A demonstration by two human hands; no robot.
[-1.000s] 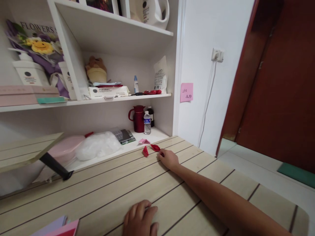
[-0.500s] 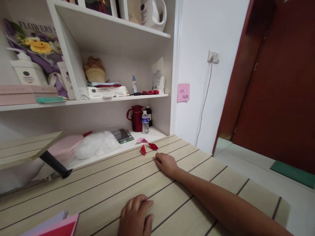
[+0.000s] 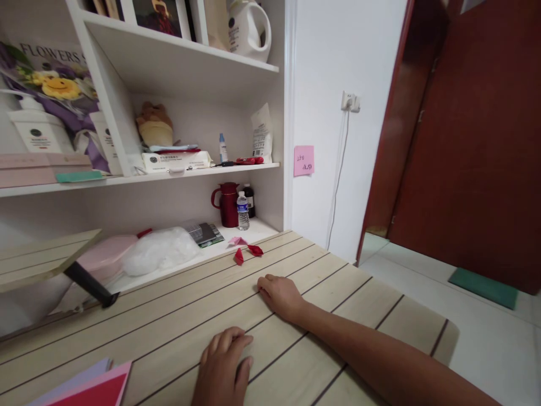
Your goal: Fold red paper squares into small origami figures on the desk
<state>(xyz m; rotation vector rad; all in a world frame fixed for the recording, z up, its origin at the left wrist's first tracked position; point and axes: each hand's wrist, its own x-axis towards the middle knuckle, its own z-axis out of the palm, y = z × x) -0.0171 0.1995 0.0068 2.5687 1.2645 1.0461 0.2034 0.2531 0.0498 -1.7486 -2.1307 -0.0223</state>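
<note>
My left hand (image 3: 224, 365) rests on the striped wooden tabletop (image 3: 177, 332) near its front, fingers loosely spread with nothing in them. Farther out, my right hand (image 3: 279, 296) lies on the same surface, its fingers curled in together; nothing shows in its grasp. Just beyond it are two small folded red paper pieces, one pointed and upright (image 3: 239, 257) and one lying flatter (image 3: 255, 250). A folded pink paper piece (image 3: 237, 241) sits behind them by the shelf edge. Left of my left hand is a stack of coloured paper sheets (image 3: 99, 389), red, pink and lilac.
A white shelf unit (image 3: 186, 172) stands behind the table. On its lowest level are a dark red jug (image 3: 229, 206), a water bottle (image 3: 242, 211) and a white plastic bag (image 3: 163, 251). A small raised stand (image 3: 42, 259) with a black leg (image 3: 91, 283) occupies the left side.
My right hand has drawn back slightly toward me, away from the red paper pieces. The left hand keeps about the same pose. The camera view has shifted a little; the paper pieces stay put.
</note>
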